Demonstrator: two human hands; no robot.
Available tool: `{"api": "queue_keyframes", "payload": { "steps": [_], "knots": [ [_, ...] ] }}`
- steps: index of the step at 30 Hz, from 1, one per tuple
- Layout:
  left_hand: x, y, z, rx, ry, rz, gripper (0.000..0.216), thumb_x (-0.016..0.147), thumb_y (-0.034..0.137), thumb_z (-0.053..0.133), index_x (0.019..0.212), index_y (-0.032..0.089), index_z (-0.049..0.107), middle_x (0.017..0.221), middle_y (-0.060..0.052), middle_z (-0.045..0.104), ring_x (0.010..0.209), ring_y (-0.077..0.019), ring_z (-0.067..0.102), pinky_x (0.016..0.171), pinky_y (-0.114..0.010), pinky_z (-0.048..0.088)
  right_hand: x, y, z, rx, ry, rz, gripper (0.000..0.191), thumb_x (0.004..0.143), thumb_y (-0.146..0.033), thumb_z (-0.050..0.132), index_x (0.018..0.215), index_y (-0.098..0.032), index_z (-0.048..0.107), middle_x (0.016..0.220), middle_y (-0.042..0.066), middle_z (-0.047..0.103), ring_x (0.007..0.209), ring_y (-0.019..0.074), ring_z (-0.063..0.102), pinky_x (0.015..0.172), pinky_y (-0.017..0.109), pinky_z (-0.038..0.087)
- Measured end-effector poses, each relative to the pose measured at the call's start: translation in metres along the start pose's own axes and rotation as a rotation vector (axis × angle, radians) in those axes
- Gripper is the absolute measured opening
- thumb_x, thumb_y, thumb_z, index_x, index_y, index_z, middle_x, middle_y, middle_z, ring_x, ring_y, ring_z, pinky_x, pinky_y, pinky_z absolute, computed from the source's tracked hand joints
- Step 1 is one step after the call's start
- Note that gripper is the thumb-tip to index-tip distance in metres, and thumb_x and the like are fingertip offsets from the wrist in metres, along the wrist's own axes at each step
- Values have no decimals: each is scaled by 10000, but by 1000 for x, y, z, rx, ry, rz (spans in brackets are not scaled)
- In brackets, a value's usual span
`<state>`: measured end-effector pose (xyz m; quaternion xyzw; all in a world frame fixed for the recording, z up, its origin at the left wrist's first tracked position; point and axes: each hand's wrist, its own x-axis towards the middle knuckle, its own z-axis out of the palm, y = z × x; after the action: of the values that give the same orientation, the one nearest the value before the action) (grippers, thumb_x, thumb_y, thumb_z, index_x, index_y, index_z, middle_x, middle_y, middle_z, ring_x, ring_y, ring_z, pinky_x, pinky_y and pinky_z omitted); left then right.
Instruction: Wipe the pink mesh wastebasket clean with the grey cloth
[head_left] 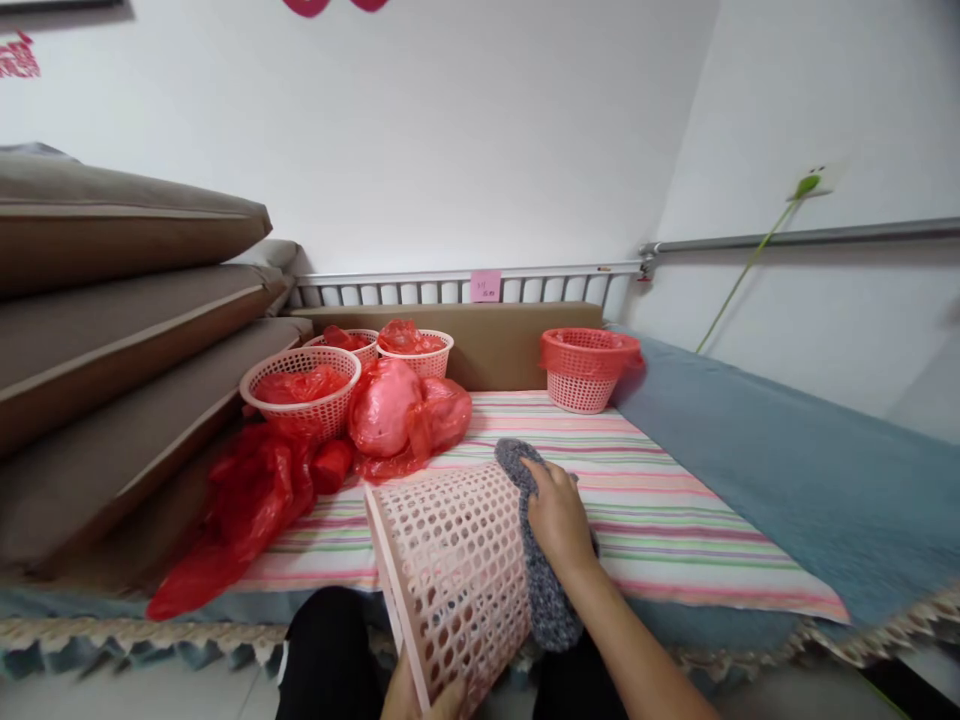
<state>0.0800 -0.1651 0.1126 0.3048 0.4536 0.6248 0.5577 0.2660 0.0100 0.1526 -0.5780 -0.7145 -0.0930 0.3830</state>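
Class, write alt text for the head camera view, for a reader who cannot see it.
A person's right hand presses a grey cloth against a pale pink lattice basket, which the left hand steadies at its rim. Beyond, on a striped cloth, stand more baskets lined with red plastic bags, and loose red bags lie beside stacked brown cushions.

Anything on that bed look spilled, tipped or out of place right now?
Yes. Loose red plastic bags lie spilled across the striped sheet to the bed's edge, outside the upright baskets. The pink basket lies tipped on its side, left hand at its rim, right hand pressing a grey cloth against it.
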Motion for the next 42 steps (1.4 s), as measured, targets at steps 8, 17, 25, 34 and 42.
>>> {"api": "queue_keyframes", "payload": {
  "steps": [8, 17, 25, 34, 42],
  "knots": [
    [16, 15, 1, -60, 49, 33, 650, 563, 293, 780, 1160, 132, 581, 1097, -182, 692, 1160, -388, 535, 1019, -510, 365, -10, -15, -2, 29, -17, -15, 516, 704, 2, 403, 1166, -145, 578, 1092, 119, 546, 1086, 244, 480, 966, 417, 392],
    [12, 1, -10, -77, 44, 69, 418, 518, 336, 822, 881, 191, 670, 990, -115, 731, 1037, -367, 611, 909, -444, 469, -48, -167, -20, 464, -240, -261, 590, 650, 41, 414, 1118, -258, 612, 1142, 50, 553, 1078, 195, 476, 977, 342, 369],
    [7, 3, 2, -66, -25, 17, 625, 539, 359, 816, 1108, 188, 624, 1045, -145, 714, 1065, -365, 602, 931, -457, 458, -33, -139, -12, 330, -224, -271, 551, 686, 9, 434, 1136, -259, 605, 1125, 63, 567, 1063, 212, 489, 954, 348, 367],
    [10, -29, -1, -12, 3, 52, 671, 547, 448, 798, 1140, 196, 614, 1128, -159, 684, 1140, -392, 553, 1007, -482, 398, 31, 50, 14, 388, -144, 421, 409, 590, -63, 474, 908, -193, 696, 914, 65, 681, 931, 212, 584, 869, 319, 408],
    [12, 34, 9, -248, -103, -69, 655, 594, 241, 788, 1200, 160, 553, 1085, -148, 705, 1051, -354, 621, 910, -453, 481, -57, 97, 24, 720, -239, 792, 447, 572, -243, 438, 938, -134, 670, 705, 52, 708, 679, 233, 666, 614, 318, 509]
  ]
}}
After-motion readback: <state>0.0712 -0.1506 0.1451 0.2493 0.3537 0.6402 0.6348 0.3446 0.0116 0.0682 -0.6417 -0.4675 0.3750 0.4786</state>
